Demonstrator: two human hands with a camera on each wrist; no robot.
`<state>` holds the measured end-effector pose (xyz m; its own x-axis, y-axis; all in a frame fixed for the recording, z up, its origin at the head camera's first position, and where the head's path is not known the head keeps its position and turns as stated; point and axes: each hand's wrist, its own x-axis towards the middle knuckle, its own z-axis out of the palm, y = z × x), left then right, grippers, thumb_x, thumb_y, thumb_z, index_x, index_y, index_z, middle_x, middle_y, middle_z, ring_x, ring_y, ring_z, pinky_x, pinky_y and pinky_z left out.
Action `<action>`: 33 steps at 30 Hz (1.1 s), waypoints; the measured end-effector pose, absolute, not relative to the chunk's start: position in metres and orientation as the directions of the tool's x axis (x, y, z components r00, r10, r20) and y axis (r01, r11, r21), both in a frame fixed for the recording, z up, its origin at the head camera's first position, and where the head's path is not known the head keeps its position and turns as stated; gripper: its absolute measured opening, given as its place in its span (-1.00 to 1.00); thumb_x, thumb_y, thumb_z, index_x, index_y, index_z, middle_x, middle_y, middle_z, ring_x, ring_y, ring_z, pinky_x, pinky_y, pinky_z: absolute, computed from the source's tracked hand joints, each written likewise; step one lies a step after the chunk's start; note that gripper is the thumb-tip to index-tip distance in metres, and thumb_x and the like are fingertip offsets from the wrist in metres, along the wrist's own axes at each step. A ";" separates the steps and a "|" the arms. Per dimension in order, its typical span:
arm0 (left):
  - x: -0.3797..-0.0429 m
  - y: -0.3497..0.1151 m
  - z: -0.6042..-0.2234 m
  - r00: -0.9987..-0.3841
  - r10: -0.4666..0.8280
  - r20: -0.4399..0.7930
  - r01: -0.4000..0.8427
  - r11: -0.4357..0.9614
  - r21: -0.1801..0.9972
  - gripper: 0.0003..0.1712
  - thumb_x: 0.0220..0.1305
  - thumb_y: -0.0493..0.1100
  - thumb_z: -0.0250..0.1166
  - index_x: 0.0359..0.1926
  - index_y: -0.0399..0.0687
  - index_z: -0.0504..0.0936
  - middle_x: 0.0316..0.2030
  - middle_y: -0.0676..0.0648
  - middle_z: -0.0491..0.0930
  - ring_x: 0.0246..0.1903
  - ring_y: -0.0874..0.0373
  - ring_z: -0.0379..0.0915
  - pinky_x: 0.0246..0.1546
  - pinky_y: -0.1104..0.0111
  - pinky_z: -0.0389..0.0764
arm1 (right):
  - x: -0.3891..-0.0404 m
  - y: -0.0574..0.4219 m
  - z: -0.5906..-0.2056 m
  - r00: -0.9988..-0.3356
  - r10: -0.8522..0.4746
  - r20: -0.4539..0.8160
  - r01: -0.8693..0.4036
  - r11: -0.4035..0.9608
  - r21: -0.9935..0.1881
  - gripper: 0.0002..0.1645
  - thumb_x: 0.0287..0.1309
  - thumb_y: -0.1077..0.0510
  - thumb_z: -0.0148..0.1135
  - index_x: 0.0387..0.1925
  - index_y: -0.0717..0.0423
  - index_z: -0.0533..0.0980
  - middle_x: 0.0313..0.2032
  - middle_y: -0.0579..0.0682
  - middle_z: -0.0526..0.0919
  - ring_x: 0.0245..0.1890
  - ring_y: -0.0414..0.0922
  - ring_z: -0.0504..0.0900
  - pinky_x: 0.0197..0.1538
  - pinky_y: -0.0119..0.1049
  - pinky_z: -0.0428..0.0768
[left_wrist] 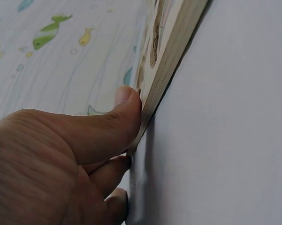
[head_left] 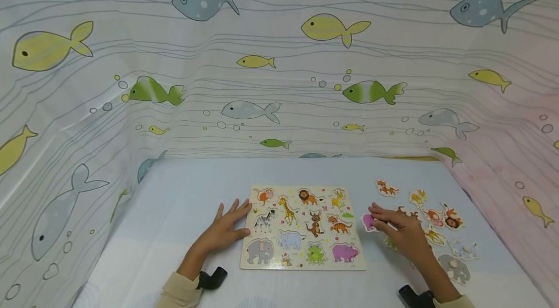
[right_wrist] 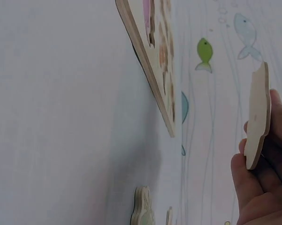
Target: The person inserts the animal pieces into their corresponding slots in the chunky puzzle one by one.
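Fish-patterned sheeting (head_left: 271,22) rises beyond the puzzle board (head_left: 301,223); your spread left hand (head_left: 224,229) touches its left edge; your right hand (head_left: 403,235) pinches a purple piece (head_left: 368,222) right of the board.

Pale draped backdrop (head_left: 271,17), printed yellow fish (head_left: 42,51), green fish (head_left: 153,90), blue-grey fish (head_left: 201,1), round bubbles (head_left: 107,106), light tabletop (head_left: 192,184) below

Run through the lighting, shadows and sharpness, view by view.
Head view: bright, fairly even light, a pink cast on the right of the fish-print backdrop; left wrist: dimmer, a dark shadow along the lower edge of the puzzle board; right wrist: also dim, a soft-edged shadow on the tabletop, the held piece clearly outlined.
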<state>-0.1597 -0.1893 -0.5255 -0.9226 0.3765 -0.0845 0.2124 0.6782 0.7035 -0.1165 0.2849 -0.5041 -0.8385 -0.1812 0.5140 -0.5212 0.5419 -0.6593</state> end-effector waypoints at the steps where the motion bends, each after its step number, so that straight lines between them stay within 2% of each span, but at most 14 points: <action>1: -0.160 -0.189 -0.526 -0.922 0.376 -0.088 0.211 0.682 0.700 -0.12 0.19 -0.14 0.42 0.49 -0.10 0.25 0.53 -0.06 0.10 0.58 -0.14 -0.23 0.53 -0.11 -0.60 | -0.116 0.283 -0.504 -0.842 -0.182 0.509 -0.518 0.537 -0.666 -0.63 -0.02 0.47 0.42 -0.17 0.09 0.73 -0.04 0.18 0.76 0.15 -0.43 0.61 0.09 -0.69 0.54; 5: -0.161 -0.189 -0.525 -0.921 0.375 -0.103 0.205 0.692 0.692 -0.12 0.21 -0.13 0.40 0.50 -0.08 0.23 0.54 -0.03 0.08 0.59 -0.10 -0.26 0.53 -0.09 -0.61 | -0.112 0.277 -0.505 -0.857 -0.178 0.483 -0.495 0.541 -0.680 -0.66 0.01 0.44 0.42 -0.19 0.03 0.73 -0.04 0.13 0.77 0.14 -0.45 0.61 0.08 -0.69 0.54; 15: -0.160 -0.189 -0.525 -0.921 0.377 -0.095 0.213 0.695 0.687 -0.12 0.19 -0.14 0.41 0.49 -0.10 0.25 0.53 -0.07 0.11 0.58 -0.14 -0.22 0.53 -0.11 -0.59 | -0.103 0.263 -0.512 -0.852 -0.180 0.492 -0.505 0.533 -0.679 -0.67 0.03 0.39 0.44 -0.18 -0.01 0.73 -0.05 0.09 0.78 0.10 -0.45 0.64 0.06 -0.67 0.57; 22: -0.160 -0.191 -0.525 -0.922 0.378 -0.083 0.219 0.688 0.692 -0.14 0.21 -0.12 0.41 0.49 -0.10 0.26 0.53 -0.06 0.11 0.58 -0.12 -0.23 0.52 -0.12 -0.60 | -0.099 0.257 -0.518 -0.843 -0.209 0.495 -0.525 0.516 -0.677 -0.70 0.04 0.38 0.43 -0.17 0.03 0.73 -0.03 0.14 0.76 0.14 -0.39 0.63 0.09 -0.65 0.56; 33: -0.160 -0.189 -0.521 -0.920 0.383 -0.088 0.214 0.676 0.705 -0.15 0.23 -0.12 0.39 0.48 -0.11 0.27 0.53 -0.07 0.10 0.58 -0.13 -0.24 0.52 -0.12 -0.60 | -0.095 0.244 -0.519 -0.864 -0.190 0.466 -0.491 0.519 -0.699 -0.73 0.07 0.34 0.44 -0.19 0.00 0.73 -0.04 0.07 0.77 0.14 -0.39 0.63 0.07 -0.65 0.57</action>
<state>-0.1600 -0.1891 -0.5211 -0.9196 0.3828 -0.0882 0.2140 0.6763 0.7048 -0.0947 0.2443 -0.5186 -0.8642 -0.1899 0.4659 -0.4912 0.5193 -0.6993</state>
